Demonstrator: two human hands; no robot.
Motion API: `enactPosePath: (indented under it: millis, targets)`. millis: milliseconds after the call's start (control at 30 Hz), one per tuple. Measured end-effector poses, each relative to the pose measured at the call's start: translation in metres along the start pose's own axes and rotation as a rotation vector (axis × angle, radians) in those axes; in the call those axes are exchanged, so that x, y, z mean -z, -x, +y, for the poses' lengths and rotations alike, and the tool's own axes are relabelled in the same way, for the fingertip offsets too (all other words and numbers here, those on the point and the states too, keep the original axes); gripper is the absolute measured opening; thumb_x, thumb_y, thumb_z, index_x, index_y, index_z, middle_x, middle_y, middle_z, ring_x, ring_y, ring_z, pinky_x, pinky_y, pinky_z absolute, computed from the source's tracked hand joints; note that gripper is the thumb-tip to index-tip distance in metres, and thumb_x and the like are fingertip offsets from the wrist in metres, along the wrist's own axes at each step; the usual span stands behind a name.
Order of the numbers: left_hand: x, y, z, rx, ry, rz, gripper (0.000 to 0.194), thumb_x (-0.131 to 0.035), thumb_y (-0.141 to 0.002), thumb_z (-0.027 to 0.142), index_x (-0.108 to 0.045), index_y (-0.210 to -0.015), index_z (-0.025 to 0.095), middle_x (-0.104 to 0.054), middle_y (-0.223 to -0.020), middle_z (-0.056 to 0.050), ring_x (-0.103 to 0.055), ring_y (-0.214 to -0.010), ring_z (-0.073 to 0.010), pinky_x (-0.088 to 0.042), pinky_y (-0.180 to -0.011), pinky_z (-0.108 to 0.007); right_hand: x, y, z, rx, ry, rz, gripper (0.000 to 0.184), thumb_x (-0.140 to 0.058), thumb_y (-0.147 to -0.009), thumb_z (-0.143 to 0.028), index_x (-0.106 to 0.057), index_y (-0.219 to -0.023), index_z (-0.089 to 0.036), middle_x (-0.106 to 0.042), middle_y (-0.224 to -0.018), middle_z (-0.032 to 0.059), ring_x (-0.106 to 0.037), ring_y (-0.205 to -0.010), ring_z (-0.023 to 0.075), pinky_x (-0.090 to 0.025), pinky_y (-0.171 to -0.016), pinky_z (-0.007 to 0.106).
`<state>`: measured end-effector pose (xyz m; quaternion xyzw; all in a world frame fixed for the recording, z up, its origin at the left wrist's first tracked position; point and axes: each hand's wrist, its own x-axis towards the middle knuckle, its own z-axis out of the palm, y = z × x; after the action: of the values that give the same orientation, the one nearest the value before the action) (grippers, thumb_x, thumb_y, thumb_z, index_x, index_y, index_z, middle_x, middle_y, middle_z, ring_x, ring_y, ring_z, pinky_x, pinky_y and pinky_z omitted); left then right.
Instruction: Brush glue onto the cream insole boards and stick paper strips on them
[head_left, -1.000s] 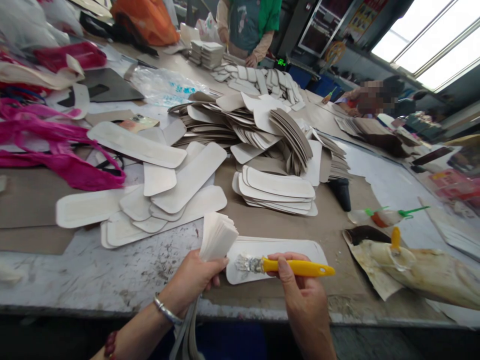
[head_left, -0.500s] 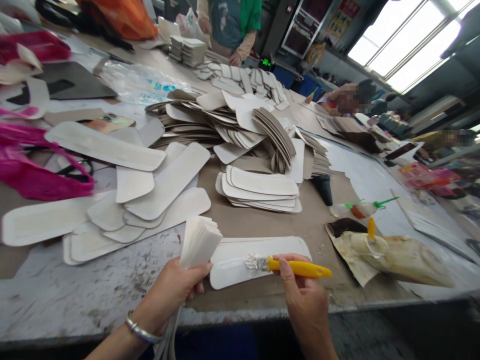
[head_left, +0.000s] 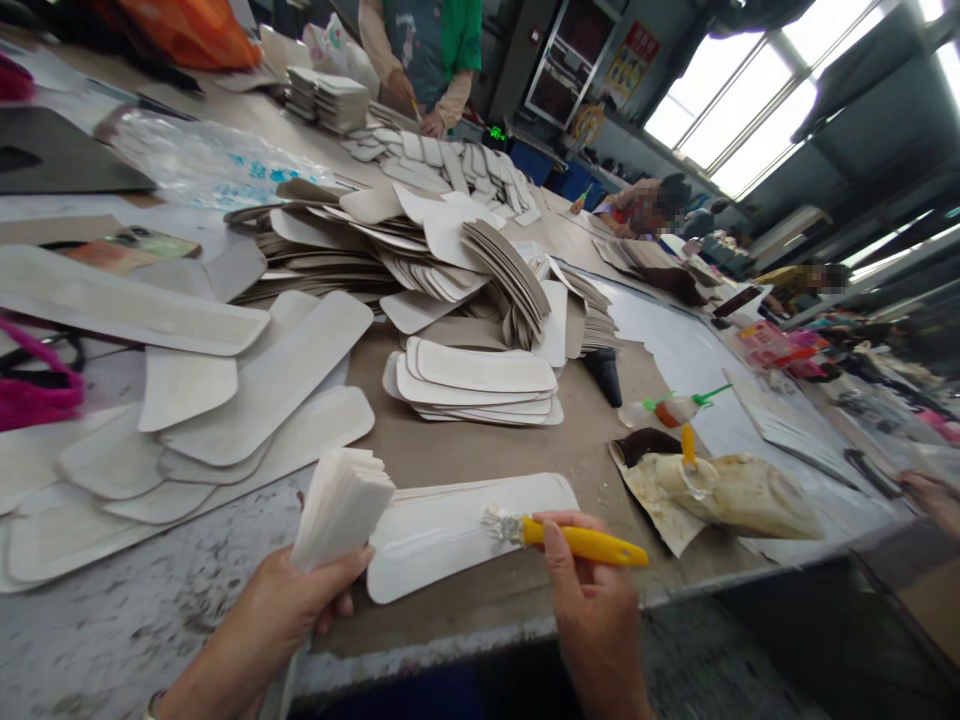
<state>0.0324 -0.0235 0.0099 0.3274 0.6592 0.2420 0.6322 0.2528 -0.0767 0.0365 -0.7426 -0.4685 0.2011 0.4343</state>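
Note:
My right hand (head_left: 596, 600) grips a yellow-handled brush (head_left: 585, 541), its bristles coated with a whitish paste. The bristles touch the top of a white rounded panel (head_left: 442, 540) lying in front of me, where a wet streak shows. Under that panel the edges of others peek out. My left hand (head_left: 289, 605) is closed around a bundle of thin white strips (head_left: 345, 505), held upright beside the panel's left end. The lower ends of the strips hang below the hand, partly hidden.
Behind the panel lies a neat stack of white panels (head_left: 484, 370), with a large heap of grey-brown pieces (head_left: 420, 240) beyond. Loose panels (head_left: 270, 385) spread leftward. On the right are a stained plastic container (head_left: 757, 495) and glue bottles (head_left: 675, 408). A co-worker (head_left: 427, 60) stands across the table.
The view has swung right, so things appear further left. The brush has shifted slightly rightward along the panel. Both hands keep their hold.

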Motion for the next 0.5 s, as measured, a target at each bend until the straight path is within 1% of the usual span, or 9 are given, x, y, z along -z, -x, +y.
enactPosePath:
  millis: [67,133,200,267,400,500]
  targets:
    - [0.001,-0.002,-0.001,0.02,-0.023,-0.002,0.034,-0.069,-0.054,0.048,-0.058,-0.047,0.017,-0.052,-0.04,0.002,-0.04,-0.043,-0.0123,-0.029,-0.048,-0.024,-0.014,0.008,-0.011,0.013,-0.118,-0.078,0.022,-0.051,-0.087,-0.038,-0.062,-0.087,-0.019,-0.065,-0.084,0.0056,-0.062,-0.077,0.0178,-0.05,-0.068,0.026]
    - [0.002,-0.004,-0.003,0.038,-0.034,-0.014,0.037,-0.071,-0.052,0.05,-0.056,-0.042,0.018,-0.053,-0.041,0.002,-0.04,-0.044,-0.0124,-0.03,-0.049,-0.024,-0.025,0.013,-0.016,0.046,-0.183,-0.13,0.022,-0.05,-0.088,-0.037,-0.063,-0.085,-0.02,-0.064,-0.08,0.0037,-0.061,-0.074,0.0163,-0.05,-0.068,0.025]
    - [0.002,-0.006,-0.005,0.06,-0.026,-0.027,0.039,-0.074,-0.049,0.053,-0.056,-0.042,0.018,-0.053,-0.041,0.002,-0.041,-0.045,-0.013,-0.03,-0.05,-0.024,-0.026,0.011,-0.011,0.075,-0.148,-0.107,0.02,-0.05,-0.088,-0.035,-0.063,-0.085,-0.02,-0.064,-0.079,0.0029,-0.061,-0.075,0.0161,-0.05,-0.068,0.025]
    - [0.003,-0.008,-0.006,0.078,-0.023,-0.027,0.042,-0.076,-0.045,0.057,-0.057,-0.043,0.019,-0.051,-0.038,0.003,-0.042,-0.046,-0.0137,-0.03,-0.05,-0.024,-0.017,0.005,0.002,0.113,-0.035,-0.039,0.018,-0.051,-0.088,-0.034,-0.063,-0.087,-0.02,-0.065,-0.081,0.0034,-0.062,-0.076,0.0168,-0.05,-0.071,0.026]
    - [0.002,-0.006,-0.005,0.089,-0.031,-0.01,0.046,-0.077,-0.042,0.06,-0.057,-0.042,0.019,-0.048,-0.036,0.003,-0.043,-0.046,-0.0146,-0.03,-0.05,-0.025,0.016,-0.015,0.029,0.183,0.211,0.123,0.021,-0.05,-0.088,-0.035,-0.063,-0.089,-0.018,-0.067,-0.086,0.0065,-0.064,-0.08,0.0195,-0.05,-0.073,0.03]
    - [0.001,-0.004,-0.004,0.086,-0.028,-0.003,0.046,-0.075,-0.043,0.061,-0.056,-0.042,0.019,-0.05,-0.038,0.003,-0.042,-0.046,-0.0144,-0.03,-0.05,-0.026,0.032,-0.026,0.036,0.227,0.316,0.181,0.024,-0.049,-0.088,-0.037,-0.062,-0.088,-0.017,-0.068,-0.085,0.0078,-0.064,-0.079,0.021,-0.051,-0.072,0.033]
